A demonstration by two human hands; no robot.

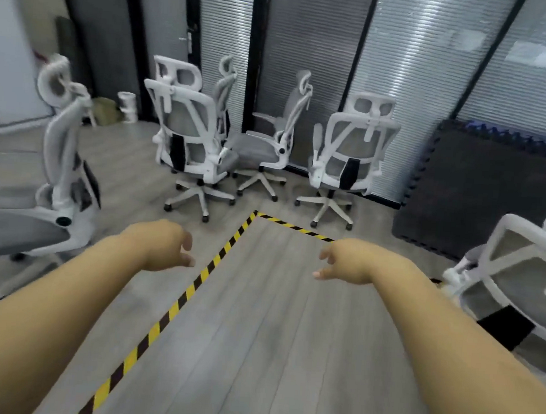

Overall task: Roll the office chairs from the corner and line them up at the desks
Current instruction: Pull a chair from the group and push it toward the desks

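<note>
Both hands empty: left hand [168, 248] and right hand [345, 262] are held out over the floor [272, 329], fingers loosely curled, gripping and touching nothing.

Head view. Landmark is the tape [195, 285]: yellow-black stripes stuck on the floor, running from bottom left up to a corner mid-frame, then turning right. Left hand hangs just left of the tape. Right hand hangs right of it, inside the angle.

Chair cluster [269, 148] stands just beyond the tape corner, by the glass wall. It has four white-frame, grey-mesh chairs on castor bases:
- One left of the corner, back to camera.
- One tucked behind that, mostly hidden.
- One straight beyond the corner, side-on, seat pointing left.
- One beyond and right of the corner, back to camera.

Left chair [58, 166] sits well left of the tape, side-on, blurred, seat cut by the frame edge. Right chair [519, 272] sits well right of the tape, back to camera, partly cut off.

Floor is grey wood-look planks. Behind the cluster are closed grey blinds [404, 70] in black frames. Dark door [167, 31] with a handle stands beyond and left of the tape corner. Dark foam mat [476, 188] with a puzzle edge leans on the blinds, beyond and right of the tape corner. A white wall is at far left, with small objects at its foot too blurred to identify.
</note>
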